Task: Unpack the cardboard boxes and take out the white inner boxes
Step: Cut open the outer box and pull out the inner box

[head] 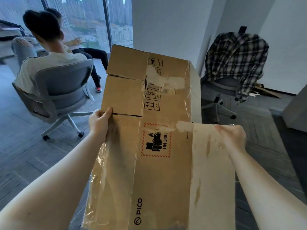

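Head view: you hold one flattened cardboard box (159,130) up in front of you, and it blocks most of what lies beyond; its lower edge runs out of frame. Just behind its upper right edge a pale upright slab (196,97) shows, too little of it visible to say what it is. No white inner box can be made out. Your left hand (99,122) grips the left edge, thumb on the near face and fingers wrapped behind, pinching the cardboard. Your right hand (232,135) is blurred at the top edge of the right-hand flap; it appears closed over that edge, though the fingers cannot be told apart.

The box carries a red-hatched battery warning label (156,140), a PICO logo (138,211), torn pale patches and loose clear tape.

Two people sit at the left, backs toward you, the nearer one in a grey office chair (63,93). A second chair (222,90) at the right has one plaid shirt (235,58) draped over it.

The floor (33,155) is dark grey carpet tile. White walls meet a tall window (93,19) looking onto high-rise blocks. Flat cardboard scraps (265,92) lie by the far wall.
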{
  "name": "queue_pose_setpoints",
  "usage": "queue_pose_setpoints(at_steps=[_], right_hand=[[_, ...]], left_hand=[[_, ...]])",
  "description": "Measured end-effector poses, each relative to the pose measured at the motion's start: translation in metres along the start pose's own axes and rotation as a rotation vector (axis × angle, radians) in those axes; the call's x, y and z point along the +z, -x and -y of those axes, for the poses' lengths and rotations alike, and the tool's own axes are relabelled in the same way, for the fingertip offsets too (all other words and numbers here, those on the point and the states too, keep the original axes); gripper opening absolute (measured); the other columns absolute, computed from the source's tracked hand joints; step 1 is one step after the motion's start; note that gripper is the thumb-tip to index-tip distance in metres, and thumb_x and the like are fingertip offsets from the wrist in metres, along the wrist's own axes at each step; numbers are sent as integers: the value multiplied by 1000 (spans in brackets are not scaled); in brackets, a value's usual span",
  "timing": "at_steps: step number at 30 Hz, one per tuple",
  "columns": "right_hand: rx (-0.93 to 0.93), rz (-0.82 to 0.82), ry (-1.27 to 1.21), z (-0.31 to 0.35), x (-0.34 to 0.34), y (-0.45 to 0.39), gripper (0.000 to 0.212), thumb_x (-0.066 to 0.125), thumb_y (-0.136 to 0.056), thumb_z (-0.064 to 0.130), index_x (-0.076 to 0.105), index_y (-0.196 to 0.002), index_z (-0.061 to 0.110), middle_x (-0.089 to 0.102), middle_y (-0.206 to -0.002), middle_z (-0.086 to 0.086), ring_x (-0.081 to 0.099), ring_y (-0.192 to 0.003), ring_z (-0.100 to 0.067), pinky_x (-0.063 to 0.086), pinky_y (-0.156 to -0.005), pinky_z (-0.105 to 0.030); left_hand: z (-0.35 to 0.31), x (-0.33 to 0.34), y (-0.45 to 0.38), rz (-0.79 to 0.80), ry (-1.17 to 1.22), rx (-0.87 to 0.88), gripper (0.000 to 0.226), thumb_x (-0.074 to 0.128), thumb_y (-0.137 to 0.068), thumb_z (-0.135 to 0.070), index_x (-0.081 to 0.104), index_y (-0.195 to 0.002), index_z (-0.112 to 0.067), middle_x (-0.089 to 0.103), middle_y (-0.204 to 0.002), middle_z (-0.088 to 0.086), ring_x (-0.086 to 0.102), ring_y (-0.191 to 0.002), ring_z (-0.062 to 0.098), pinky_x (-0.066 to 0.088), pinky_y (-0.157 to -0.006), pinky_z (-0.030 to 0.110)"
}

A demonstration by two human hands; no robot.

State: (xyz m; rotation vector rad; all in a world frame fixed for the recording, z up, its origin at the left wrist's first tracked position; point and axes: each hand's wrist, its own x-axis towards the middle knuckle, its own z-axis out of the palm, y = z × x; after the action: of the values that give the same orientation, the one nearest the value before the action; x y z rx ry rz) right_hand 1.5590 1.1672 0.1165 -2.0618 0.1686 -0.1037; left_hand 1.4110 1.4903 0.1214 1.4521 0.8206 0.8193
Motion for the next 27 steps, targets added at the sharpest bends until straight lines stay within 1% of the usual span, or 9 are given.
queue_pose_setpoints(at_steps=[3,5,8,11,15,20,24,26,27], right_hand=[[50,-25,-8,6,51,-26,31,67,-77,34,62,-88,6,56,-82,-11,53,-81,-28,35,-69,-29],[87,-55,-5,10,86,-45,44,69,-76,37,63,-102,2,61,-94,-14,57,-90,-29,37,-72,-28],[145,-105,-38,20,135,-70,58,69,-71,44,60,-111,3,61,-102,-10,58,-94,-28,45,-79,-35],[197,-135,-67,26,171,-91,51,69,-79,32,52,-117,1,53,-100,-6,50,-92,-22,45,-86,-39],[277,-195,-49,13,208,-122,50,67,-82,26,50,-122,1,56,-122,-16,54,-111,-34,43,-90,-40],[353,-233,-8,-23,262,-176,45,68,-82,28,53,-116,3,58,-116,-13,57,-103,-33,46,-84,-42],[418,-232,9,-60,304,-222,25,70,-78,29,56,-91,13,56,-105,-3,56,-90,-25,49,-83,-48],[419,-262,41,-79,319,-241,22,69,-80,25,57,-93,12,57,-103,-9,57,-92,-26,50,-73,-40],[428,-279,68,-88,328,-249,17,69,-80,25,57,-86,14,60,-104,-13,59,-94,-28,49,-66,-35]], left_hand=[[19,21,-71,53,-39,-8,34,59,-90,-26,44,-62,-15,45,-63,-1,40,-57,10,34,-57,23],[29,39,-119,108,-67,-14,36,59,-90,-26,41,-61,-15,42,-61,-1,37,-56,10,32,-55,22],[42,64,-186,164,-98,-41,39,58,-91,-26,37,-60,-15,39,-60,-1,35,-55,10,31,-54,23],[61,89,-236,219,-133,-78,38,57,-92,-26,37,-61,-16,40,-61,-1,37,-56,10,32,-55,22],[93,133,-285,295,-171,-124,35,56,-92,-24,40,-62,-16,44,-63,-2,41,-56,9,34,-44,8],[157,195,-342,364,-188,-213,33,57,-92,-25,42,-64,-15,47,-65,-1,43,-59,10,37,-58,21],[217,248,-378,413,-250,-235,34,55,-93,-24,42,-63,-16,46,-64,-2,43,-59,10,35,-54,18],[248,271,-393,439,-274,-254,35,55,-93,-24,41,-62,-16,46,-64,-1,43,-59,11,35,-56,20],[266,280,-399,453,-290,-273,35,55,-92,-26,40,-62,-16,46,-64,-1,43,-61,12,35,-59,23]])
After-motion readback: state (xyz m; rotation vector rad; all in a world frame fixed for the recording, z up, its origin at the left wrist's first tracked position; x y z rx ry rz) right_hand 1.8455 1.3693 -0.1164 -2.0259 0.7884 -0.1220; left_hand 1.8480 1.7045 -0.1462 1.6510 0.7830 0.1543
